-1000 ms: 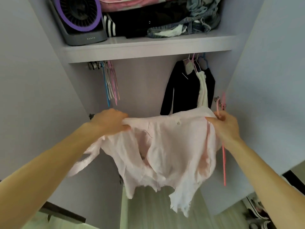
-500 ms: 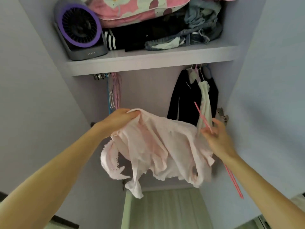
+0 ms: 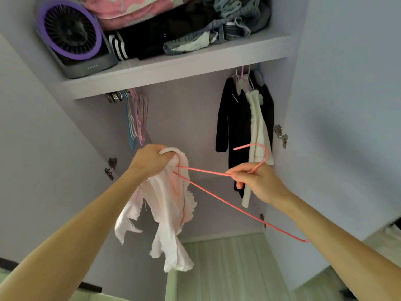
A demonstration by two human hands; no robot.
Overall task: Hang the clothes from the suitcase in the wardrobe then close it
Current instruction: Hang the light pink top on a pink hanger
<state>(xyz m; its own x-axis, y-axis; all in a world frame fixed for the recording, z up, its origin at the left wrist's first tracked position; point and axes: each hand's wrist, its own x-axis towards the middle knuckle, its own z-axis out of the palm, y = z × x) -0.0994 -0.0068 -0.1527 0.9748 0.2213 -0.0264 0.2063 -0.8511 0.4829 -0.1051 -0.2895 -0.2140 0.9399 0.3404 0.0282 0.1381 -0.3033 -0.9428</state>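
One pale pink garment point(image 3: 169, 205) hung bunched in the air before the open wardrobe point(image 3: 186, 131), below its shelf and between the two hanging groups. The left hand point(image 3: 152, 162) gripped it in a fist at its top edge, and the rest trailed down in loose, lace-edged folds. One arm of a pink wire hanger point(image 3: 204, 170) ran into the cloth just beside that fist. The right hand point(image 3: 257, 181), well apart from the left, pinched the hanger at its neck with the hook standing above the knuckles. The hanger's other arm slanted down to the right, bare.

The step in hand looked like threading the garment onto the hanger, with only one shoulder begun. The next move would probably call for spreading the bunched top open and working the bare arm into the opposite side, so the cloth sat level and did not slide off. Then the hook could go up under the shelf point(image 3: 178, 68); the rail itself was hidden.

Behind, a black garment point(image 3: 233, 131) and a white garment point(image 3: 258, 135) hung at the right, and empty hangers point(image 3: 136, 120) at the left. A purple-ringed fan point(image 3: 71, 38) and piled clothes point(image 3: 173, 33) sat on the shelf.
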